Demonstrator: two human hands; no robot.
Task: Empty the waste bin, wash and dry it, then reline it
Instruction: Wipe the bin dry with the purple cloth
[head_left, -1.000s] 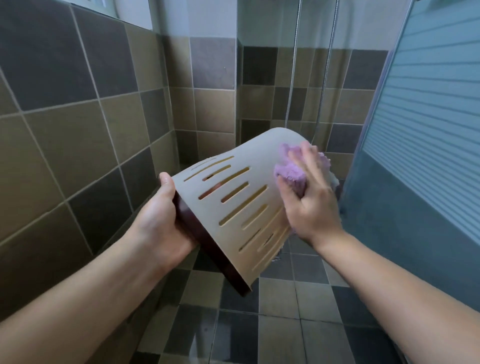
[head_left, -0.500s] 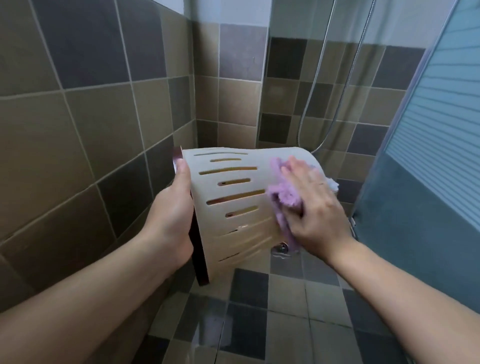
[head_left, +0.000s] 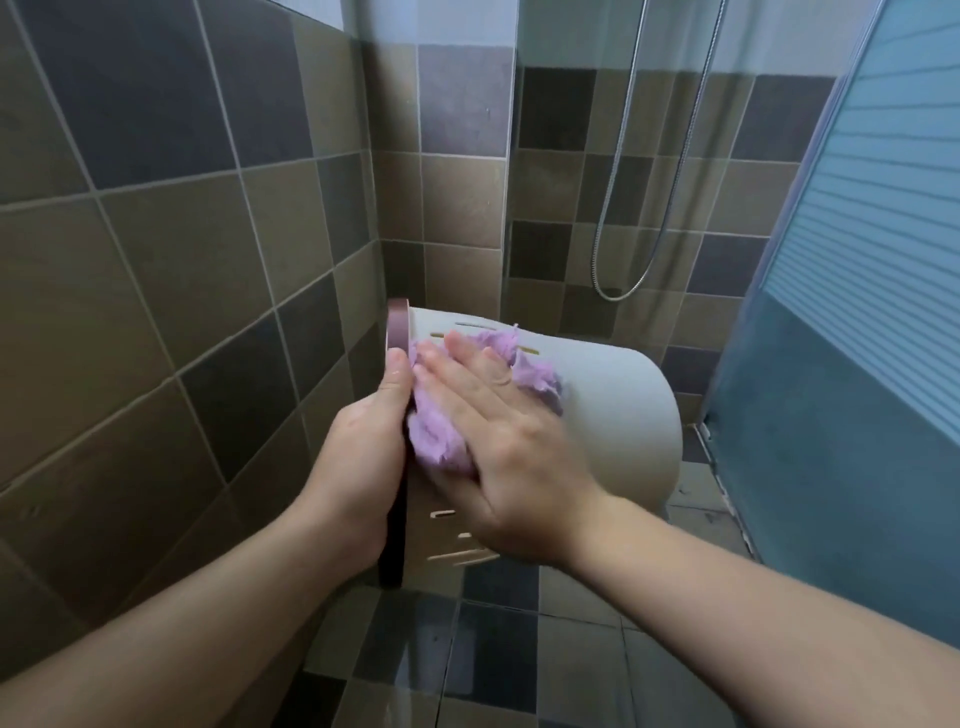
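Observation:
The beige slotted waste bin (head_left: 618, 415) is held on its side in the air, its dark maroon rim (head_left: 399, 332) turned to the left and its base pointing right. My left hand (head_left: 363, 462) grips the rim, thumb up along its edge. My right hand (head_left: 498, 431) lies flat on the bin's side wall near the rim and presses a crumpled purple cloth (head_left: 441, 441) against it. Part of the cloth shows above and left of my fingers. The inside of the bin is hidden.
Brown and grey tiled walls (head_left: 171, 270) close in on the left and behind. A glass partition (head_left: 597, 130) with a shower hose (head_left: 618, 260) is at the back. A blue frosted door (head_left: 852, 364) stands right. The tiled floor (head_left: 493, 654) looks wet.
The bin has turned so its rim faces left and it sits higher. My right hand with the cloth has slid from the base end to the rim end of the wall.

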